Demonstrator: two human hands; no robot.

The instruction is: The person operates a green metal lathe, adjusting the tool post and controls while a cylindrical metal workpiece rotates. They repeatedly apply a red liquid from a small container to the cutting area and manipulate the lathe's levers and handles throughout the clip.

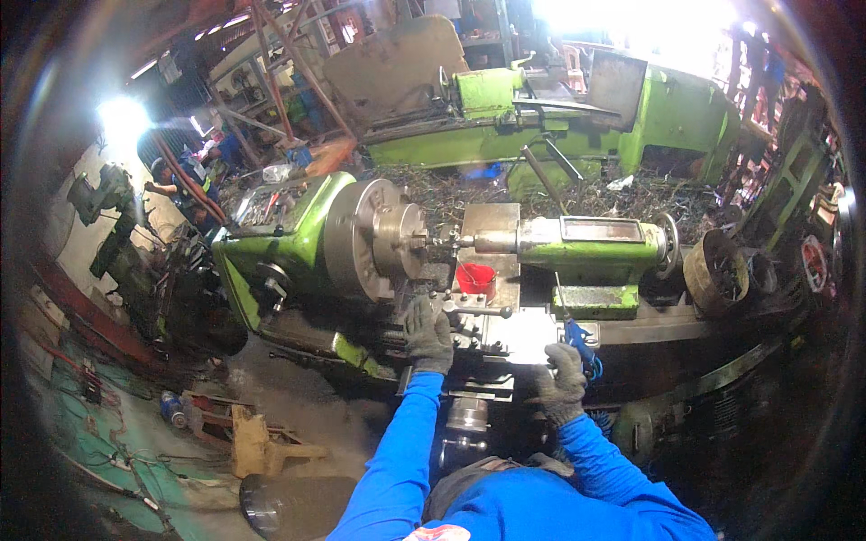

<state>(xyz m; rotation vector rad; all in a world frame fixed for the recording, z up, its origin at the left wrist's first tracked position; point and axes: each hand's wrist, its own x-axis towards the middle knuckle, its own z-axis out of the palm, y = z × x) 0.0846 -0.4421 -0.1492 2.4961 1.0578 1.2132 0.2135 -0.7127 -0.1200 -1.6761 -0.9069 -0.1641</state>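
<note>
My left hand (428, 339), in a grey work glove, lies with its fingers stretched out against the left side of the lathe's tool post (448, 307). The tool post's lever handle (483, 311) points to the right, just beyond the fingertips. My right hand (561, 386), also gloved, is curled closed near the corner of a glaring white sheet (523, 335); whatever it may hold is hidden. Right beside it is a blue-handled tool (586, 350) with a thin rod pointing up. Past the tool post, a small workpiece (442, 241) sits between the chuck (397, 242) and the tailstock (591, 243).
A red cup (475, 279) stands on the carriage behind the tool post. Metal shavings (433, 189) pile up behind the lathe, before a second green machine (505, 135). A round metal drum (714, 273) stands right. Another person (185, 189) is far left. Cables (126, 460) cross the floor.
</note>
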